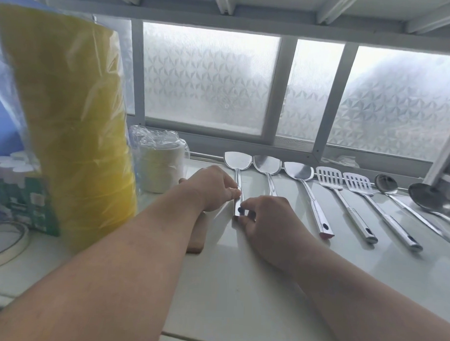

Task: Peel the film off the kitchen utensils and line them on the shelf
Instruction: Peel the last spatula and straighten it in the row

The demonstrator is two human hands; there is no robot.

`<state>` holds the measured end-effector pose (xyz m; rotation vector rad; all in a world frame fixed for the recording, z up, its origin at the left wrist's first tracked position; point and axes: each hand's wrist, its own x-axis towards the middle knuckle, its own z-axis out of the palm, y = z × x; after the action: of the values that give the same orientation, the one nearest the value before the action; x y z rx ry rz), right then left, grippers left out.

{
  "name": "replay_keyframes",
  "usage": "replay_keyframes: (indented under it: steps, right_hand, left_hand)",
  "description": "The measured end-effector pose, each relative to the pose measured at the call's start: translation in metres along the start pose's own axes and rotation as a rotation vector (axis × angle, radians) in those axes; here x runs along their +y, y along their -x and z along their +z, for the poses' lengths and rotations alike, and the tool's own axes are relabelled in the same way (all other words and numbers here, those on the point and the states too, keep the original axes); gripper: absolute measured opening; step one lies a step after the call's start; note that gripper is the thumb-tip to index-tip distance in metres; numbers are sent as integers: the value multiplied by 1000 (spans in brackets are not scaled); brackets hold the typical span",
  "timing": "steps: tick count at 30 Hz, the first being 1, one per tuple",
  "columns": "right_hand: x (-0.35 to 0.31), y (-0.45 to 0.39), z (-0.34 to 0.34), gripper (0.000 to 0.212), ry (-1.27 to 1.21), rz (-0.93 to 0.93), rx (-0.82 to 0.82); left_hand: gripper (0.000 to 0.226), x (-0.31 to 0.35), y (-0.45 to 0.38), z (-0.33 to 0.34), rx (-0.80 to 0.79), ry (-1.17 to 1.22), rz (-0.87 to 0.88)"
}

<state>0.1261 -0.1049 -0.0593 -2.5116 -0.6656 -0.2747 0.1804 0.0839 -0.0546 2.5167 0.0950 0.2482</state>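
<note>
At frame centre, both hands pinch the leftmost steel spatula.
Left hand and right hand grip its handle on the shelf; a sideways nudge could knock the neighbouring spatula.

Soft daylight thru frosted window, glare on steel, blurry yellow pkg left, wide-angle edge warp.

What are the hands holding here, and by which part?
Both the left hand and right hand pinch the leftmost spatula by its handle's lower end.
</note>
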Motion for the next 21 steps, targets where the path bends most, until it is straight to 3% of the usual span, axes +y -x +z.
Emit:
replay_keyframes:
  steps: [5, 9, 21]
  right_hand:
    - [0, 0, 0, 16, 10, 0, -2]
    - [-3, 3, -3, 17, 20, -27, 3]
    - [-6, 2, -2, 20, 29, -22, -30]
  left_hand:
    - [5, 1, -1, -1, -6, -23, -5]
    - [35, 2, -1, -2, -36, -5, 0]
    - [33, 7, 3, -2, -102, 30, 6]
